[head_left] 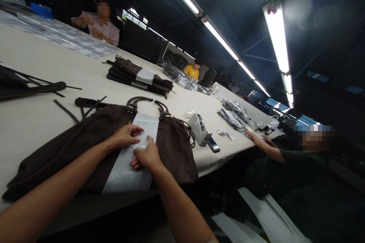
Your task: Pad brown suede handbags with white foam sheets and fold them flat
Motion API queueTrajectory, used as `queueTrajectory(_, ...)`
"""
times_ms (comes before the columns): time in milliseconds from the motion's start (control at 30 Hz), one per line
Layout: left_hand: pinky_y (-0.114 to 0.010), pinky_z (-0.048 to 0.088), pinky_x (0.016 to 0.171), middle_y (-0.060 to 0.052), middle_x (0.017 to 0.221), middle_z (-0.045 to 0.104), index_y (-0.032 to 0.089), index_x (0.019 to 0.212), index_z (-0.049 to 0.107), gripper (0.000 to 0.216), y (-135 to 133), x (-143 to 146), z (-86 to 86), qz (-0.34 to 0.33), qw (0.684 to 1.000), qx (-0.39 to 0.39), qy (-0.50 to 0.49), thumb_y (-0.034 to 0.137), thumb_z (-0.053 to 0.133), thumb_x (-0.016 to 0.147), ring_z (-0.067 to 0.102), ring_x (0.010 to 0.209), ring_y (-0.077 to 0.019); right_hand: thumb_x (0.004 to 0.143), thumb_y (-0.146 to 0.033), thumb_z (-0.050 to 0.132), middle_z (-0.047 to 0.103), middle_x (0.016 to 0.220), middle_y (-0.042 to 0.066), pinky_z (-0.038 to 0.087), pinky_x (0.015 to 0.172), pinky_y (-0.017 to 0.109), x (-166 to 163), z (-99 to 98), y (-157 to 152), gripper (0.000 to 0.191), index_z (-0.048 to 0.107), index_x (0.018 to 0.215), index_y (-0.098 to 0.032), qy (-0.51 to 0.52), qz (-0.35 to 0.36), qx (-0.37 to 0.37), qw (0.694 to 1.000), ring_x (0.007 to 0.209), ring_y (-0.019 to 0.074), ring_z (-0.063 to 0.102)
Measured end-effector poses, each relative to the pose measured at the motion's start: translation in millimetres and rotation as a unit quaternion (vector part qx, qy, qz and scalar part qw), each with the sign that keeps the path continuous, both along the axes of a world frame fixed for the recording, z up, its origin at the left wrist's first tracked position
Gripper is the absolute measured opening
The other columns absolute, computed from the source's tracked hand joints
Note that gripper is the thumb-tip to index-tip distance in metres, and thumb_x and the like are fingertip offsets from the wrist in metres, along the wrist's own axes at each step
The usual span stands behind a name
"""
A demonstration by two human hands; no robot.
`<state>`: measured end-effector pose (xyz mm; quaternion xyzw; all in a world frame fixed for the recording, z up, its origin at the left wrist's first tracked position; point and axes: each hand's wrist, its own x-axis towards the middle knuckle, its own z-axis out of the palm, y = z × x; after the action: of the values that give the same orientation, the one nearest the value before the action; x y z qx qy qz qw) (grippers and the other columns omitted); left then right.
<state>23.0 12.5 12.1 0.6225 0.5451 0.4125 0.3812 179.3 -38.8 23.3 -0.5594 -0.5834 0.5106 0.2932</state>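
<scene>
A dark brown bag [176, 148] lies flat on the table in front of me, its handles toward the far side. Around its middle runs a pale paper band [125, 176], with a small shiny patch like clear tape [142, 145] on it. My left hand [127, 136] rests at the band's left side, fingers loosely bent and apart. Close beside it, my right hand [146, 154] touches the band, thumb raised away from its bent fingers. Nothing visible is gripped in either hand. Parts of the right fingers are hidden behind that hand.
Right of the bag stand a tape dispenser [199, 129] and a phone [213, 144]. Banded brown bags [139, 78] are stacked beyond. Plastic-wrapped goods [235, 115] lie near a co-worker in dark green [296, 171]. White sheets [265, 212] jut out below the table edge.
</scene>
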Motion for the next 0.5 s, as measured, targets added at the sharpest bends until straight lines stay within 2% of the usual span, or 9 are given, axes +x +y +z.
queueTrajectory(100,-0.039,0.055,0.084,-0.009,0.094,0.07,0.014,0.095,0.072,0.06,-1,-1,1.0,-0.001,1.0,0.004,0.007,0.042,0.07,0.041,0.063,0.082,-0.0229,0.082,-0.009,0.063,0.065,0.058,-0.005,0.052,0.042,0.021,10,7.0,-10,0.08,0.024,0.151,-0.011,-0.009,0.039,-0.014,0.999,0.042,0.0156,0.062)
queueTrajectory(133,-0.039,0.055,0.083,-0.01,0.096,0.071,0.014,0.095,0.072,0.061,-1,-1,1.3,0.0,1.0,0.005,0.009,0.043,0.069,0.042,0.063,0.083,-0.0232,0.084,-0.01,0.061,0.064,0.055,-0.005,0.051,0.041,0.022,14,11.0,-15,0.077,0.025,0.152,-0.012,-0.013,0.056,-0.017,0.998,0.042,0.0164,0.062)
queueTrajectory(200,-0.04,0.055,0.084,-0.011,0.1,0.071,0.014,0.096,0.072,0.061,-1,-2,1.9,0.001,1.0,0.003,0.009,0.044,0.07,0.043,0.064,0.084,-0.0237,0.089,-0.016,0.056,0.065,0.057,-0.003,0.053,0.045,0.024,20,19.1,-23,0.057,0.042,0.145,-0.015,-0.041,0.068,0.027,0.997,0.046,0.0172,0.064)
queueTrajectory(233,-0.04,0.055,0.084,-0.011,0.101,0.072,0.014,0.096,0.072,0.061,-1,-2,2.1,0.001,1.0,0.0,0.008,0.044,0.07,0.043,0.064,0.085,-0.0238,0.092,-0.019,0.054,0.069,0.064,0.001,0.057,0.054,0.027,24,22.4,-26,0.044,0.054,0.136,-0.017,-0.068,0.065,0.084,0.992,0.055,0.0176,0.068)
queueTrajectory(300,-0.04,0.055,0.087,-0.009,0.099,0.072,0.015,0.096,0.073,0.061,-1,-2,2.2,0.0,1.0,-0.006,0.005,0.045,0.072,0.043,0.064,0.087,-0.0239,0.097,-0.024,0.051,0.075,0.096,0.009,0.058,0.085,0.033,29,25.8,-28,0.03,0.066,0.122,-0.018,-0.141,0.076,0.232,0.959,0.09,0.0199,0.072)
queueTrajectory(367,-0.039,0.055,0.09,-0.008,0.099,0.072,0.016,0.096,0.073,0.061,-1,-3,2.0,0.0,1.0,-0.014,0.003,0.046,0.073,0.043,0.064,0.089,-0.0239,0.1,-0.027,0.049,0.063,0.135,0.011,0.042,0.112,0.038,32,24.5,-26,0.034,0.062,0.13,-0.018,-0.212,0.145,0.331,0.908,0.13,0.0216,0.055)
queueTrajectory(433,-0.039,0.054,0.092,-0.008,0.102,0.072,0.017,0.097,0.073,0.062,-1,-3,1.7,0.001,1.0,-0.024,0.002,0.048,0.074,0.044,0.065,0.091,-0.024,0.104,-0.034,0.042,0.044,0.154,0.009,0.025,0.122,0.044,35,20.2,-26,0.043,0.051,0.142,-0.017,-0.263,0.234,0.342,0.871,0.147,0.0213,0.033)
queueTrajectory(500,-0.038,0.055,0.091,-0.008,0.107,0.072,0.017,0.1,0.073,0.064,-2,-4,1.9,0.003,0.999,-0.033,0.005,0.048,0.074,0.044,0.064,0.093,-0.024,0.106,-0.039,0.035,0.039,0.157,0.008,0.018,0.124,0.047,37,16.1,-30,0.048,0.047,0.146,-0.015,-0.289,0.282,0.327,0.854,0.15,0.0211,0.026)
